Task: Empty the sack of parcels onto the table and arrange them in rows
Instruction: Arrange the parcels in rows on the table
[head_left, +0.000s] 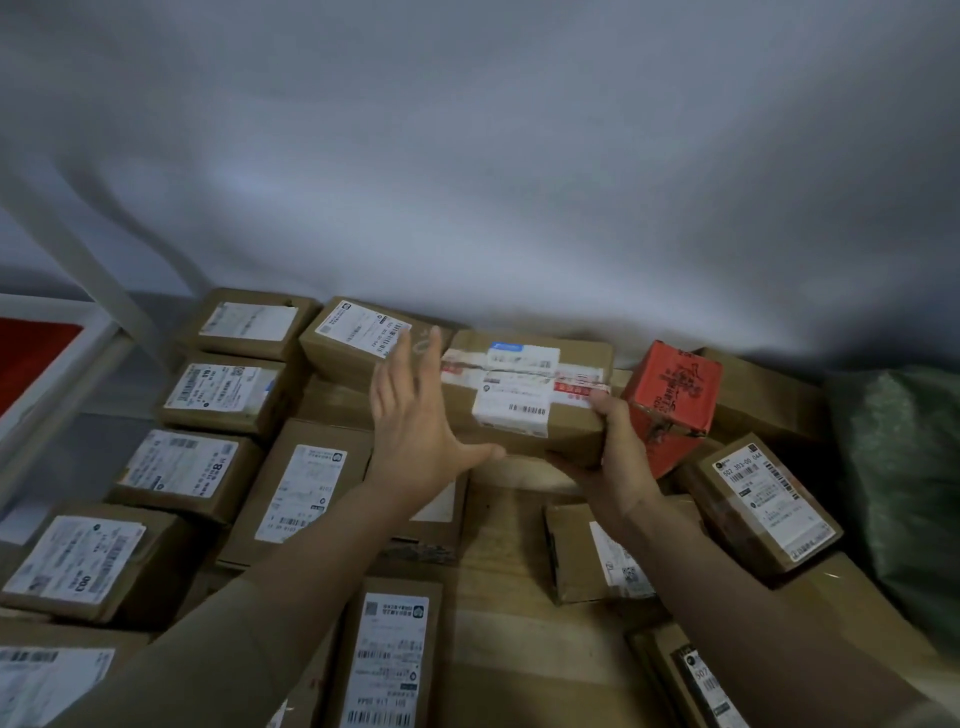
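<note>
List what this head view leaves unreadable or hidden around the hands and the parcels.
- Label print on the taped brown parcel: blurred, too small to read.
- Right hand: fingers hidden under that parcel; only the thumb shows.
- Left hand: open beside the parcel; contact unclear.
- Parcel below the right forearm: partly covered by it.
- Green sack: cut off by the right edge; contents unseen.
- Bottom-row parcels: cropped by the lower edge.

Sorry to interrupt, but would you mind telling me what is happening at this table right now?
A person is arranging cardboard parcels on a wooden table. The right hand grips a long taped parcel at its right end, while the open left hand steadies its left side. Labelled boxes lie in rows on the left; a red box and green sack sit right.
</note>
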